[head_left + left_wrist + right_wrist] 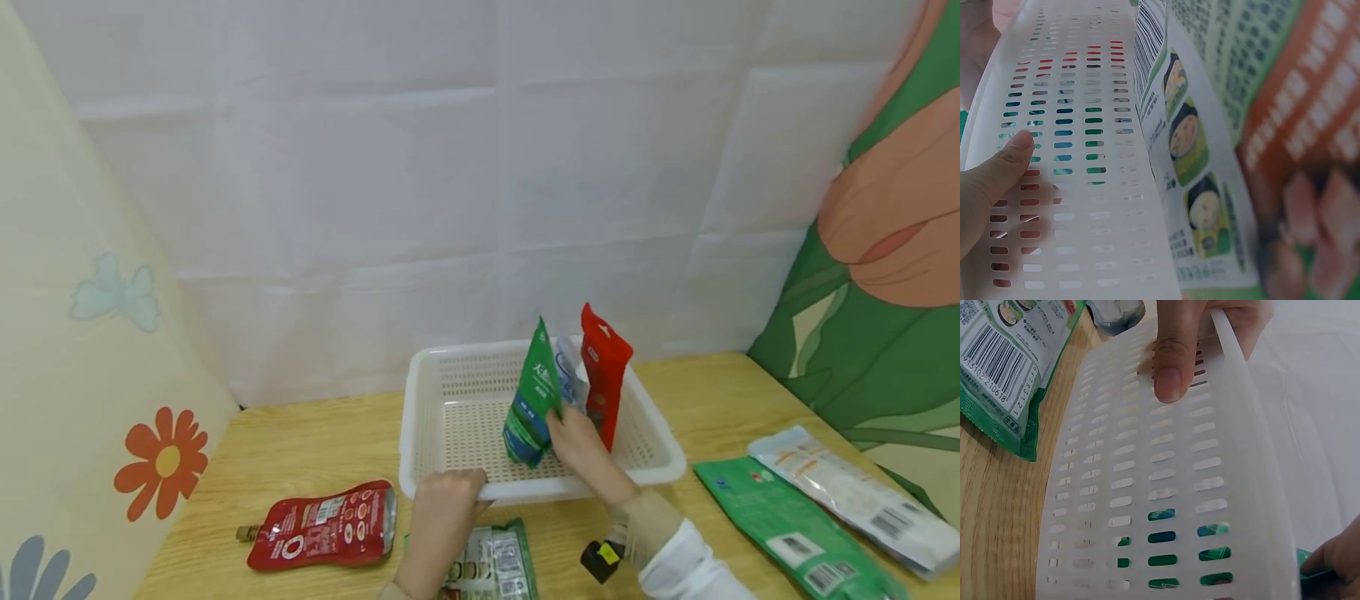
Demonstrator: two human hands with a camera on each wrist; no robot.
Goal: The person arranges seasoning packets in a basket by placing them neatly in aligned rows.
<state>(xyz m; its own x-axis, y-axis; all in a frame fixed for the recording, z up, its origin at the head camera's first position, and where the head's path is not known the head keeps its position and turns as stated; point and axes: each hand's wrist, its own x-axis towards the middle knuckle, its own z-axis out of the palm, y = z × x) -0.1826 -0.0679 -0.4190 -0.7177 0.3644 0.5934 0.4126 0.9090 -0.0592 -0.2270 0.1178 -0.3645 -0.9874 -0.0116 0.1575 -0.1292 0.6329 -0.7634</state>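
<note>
A white plastic basket point(540, 490) with slotted walls stands on the table by the back sheet. My left hand point(447, 508) grips its front rim, the thumb point(1013, 161) pressed on the slotted outer wall and the fingers over the inside. Inside the basket, my right hand point(583, 450) pinches the edge of a green packet point(534, 387) that stands upright, slightly tilted. Beside it, a white-and-blue packet point(572, 375) and a red packet point(604, 362) also stand on end. The right fingertips are partly hidden behind the green packet.
Left of the basket lies a red spouted pouch point(326, 527). A green-and-white packet point(491, 562) lies in front, partly behind the left arm. At right are a green packet point(795, 529) and a white packet point(855, 492). A white sheet point(390, 208) hangs behind.
</note>
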